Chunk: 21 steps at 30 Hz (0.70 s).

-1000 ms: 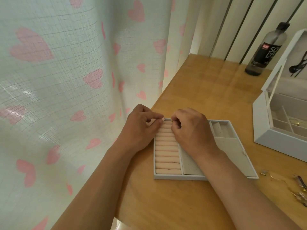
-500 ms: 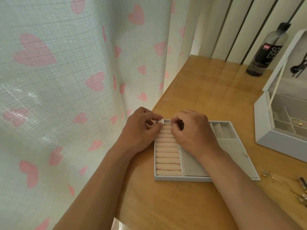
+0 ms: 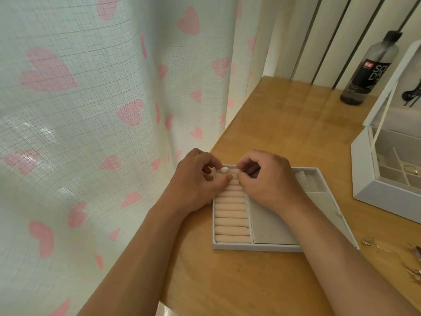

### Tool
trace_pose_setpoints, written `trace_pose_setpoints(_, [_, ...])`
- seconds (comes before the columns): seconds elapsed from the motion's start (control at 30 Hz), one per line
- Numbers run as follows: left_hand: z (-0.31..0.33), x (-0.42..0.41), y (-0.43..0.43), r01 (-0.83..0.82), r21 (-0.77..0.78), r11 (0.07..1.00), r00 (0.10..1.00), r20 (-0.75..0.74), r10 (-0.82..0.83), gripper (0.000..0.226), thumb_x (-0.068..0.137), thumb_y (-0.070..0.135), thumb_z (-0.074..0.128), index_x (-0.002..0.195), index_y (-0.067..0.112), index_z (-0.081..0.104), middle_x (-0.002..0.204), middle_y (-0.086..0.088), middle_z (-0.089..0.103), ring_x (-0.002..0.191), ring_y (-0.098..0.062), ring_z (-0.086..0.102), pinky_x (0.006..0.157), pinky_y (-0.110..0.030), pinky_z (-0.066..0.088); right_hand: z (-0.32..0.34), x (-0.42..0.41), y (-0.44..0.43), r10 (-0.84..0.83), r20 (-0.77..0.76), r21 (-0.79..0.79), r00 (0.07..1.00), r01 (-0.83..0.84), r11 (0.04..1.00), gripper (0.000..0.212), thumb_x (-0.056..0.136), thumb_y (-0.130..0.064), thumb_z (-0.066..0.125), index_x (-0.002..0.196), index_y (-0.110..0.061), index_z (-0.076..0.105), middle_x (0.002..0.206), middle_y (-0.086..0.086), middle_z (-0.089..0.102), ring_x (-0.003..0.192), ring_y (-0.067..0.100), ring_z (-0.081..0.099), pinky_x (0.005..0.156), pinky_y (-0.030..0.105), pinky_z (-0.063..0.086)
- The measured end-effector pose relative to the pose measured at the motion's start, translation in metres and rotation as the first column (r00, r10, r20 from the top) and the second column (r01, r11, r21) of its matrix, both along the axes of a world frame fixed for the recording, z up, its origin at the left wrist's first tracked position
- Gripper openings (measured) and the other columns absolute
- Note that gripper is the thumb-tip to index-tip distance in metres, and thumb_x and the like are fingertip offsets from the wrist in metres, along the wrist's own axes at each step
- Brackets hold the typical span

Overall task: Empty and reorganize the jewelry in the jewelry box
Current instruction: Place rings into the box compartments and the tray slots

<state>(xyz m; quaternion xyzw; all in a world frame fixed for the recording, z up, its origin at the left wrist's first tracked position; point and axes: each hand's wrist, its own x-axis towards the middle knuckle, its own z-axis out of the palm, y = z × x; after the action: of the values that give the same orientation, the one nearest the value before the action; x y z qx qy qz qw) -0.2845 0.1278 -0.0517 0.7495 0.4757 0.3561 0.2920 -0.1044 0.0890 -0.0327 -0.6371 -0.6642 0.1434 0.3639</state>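
Note:
A grey jewelry tray (image 3: 255, 247) lies on the wooden desk, with pink ring rolls (image 3: 231, 215) in its left section. Both hands meet at the far end of the rolls. My left hand (image 3: 196, 183) holds a small white bead-like earring piece (image 3: 224, 169) between index fingertip and thumb. My right hand (image 3: 266, 179) has its fingers curled and pinches a second small pale piece (image 3: 237, 171) just to the right of the first. The far rolls are hidden under both hands.
The open white jewelry box (image 3: 387, 197) stands at the right, with a few gold pieces inside. Loose gold jewelry (image 3: 387, 249) lies on the desk at the right edge. A dark bottle (image 3: 369, 71) stands at the back. A heart-print curtain (image 3: 91, 110) hangs along the desk's left edge.
The hands have drawn slightly apart at the far end of the rolls, and the small white piece between the fingertips shows more clearly now.

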Motion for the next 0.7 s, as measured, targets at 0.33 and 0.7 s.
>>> trace_pose_setpoints(0.33, [0.0001, 0.0001, 0.0009, 0.027, -0.031, 0.999, 1.000, 0.002, -0.027, 0.006, 0.091, 0.029, 0.069, 0.092, 0.032, 0.074, 0.100, 0.014, 0.054, 0.088, 0.004, 0.055, 0.071, -0.006, 0.042, 0.0001, 0.0006, 0.0017, -0.034, 0.039, -0.025, 0.999, 0.035, 0.999, 0.012, 0.084, -0.019, 0.073, 0.076, -0.027, 0.076, 0.085, -0.007, 0.064, 0.075, 0.003, 0.060, 0.066, 0.012, 0.045])
trace_pose_setpoints(0.7, [0.0029, 0.0033, 0.0021, 0.018, -0.078, 0.997, 1.000, 0.000, -0.018, 0.005, 0.090, 0.031, 0.069, 0.087, 0.035, 0.072, 0.100, 0.011, 0.057, 0.084, 0.004, 0.055, 0.071, -0.005, 0.041, -0.0001, -0.0014, 0.0037, -0.022, 0.046, -0.063, 0.999, 0.025, 0.998, 0.003, 0.085, -0.027, 0.076, 0.081, -0.027, 0.077, 0.088, -0.008, 0.061, 0.078, 0.004, 0.059, 0.066, 0.012, 0.042])
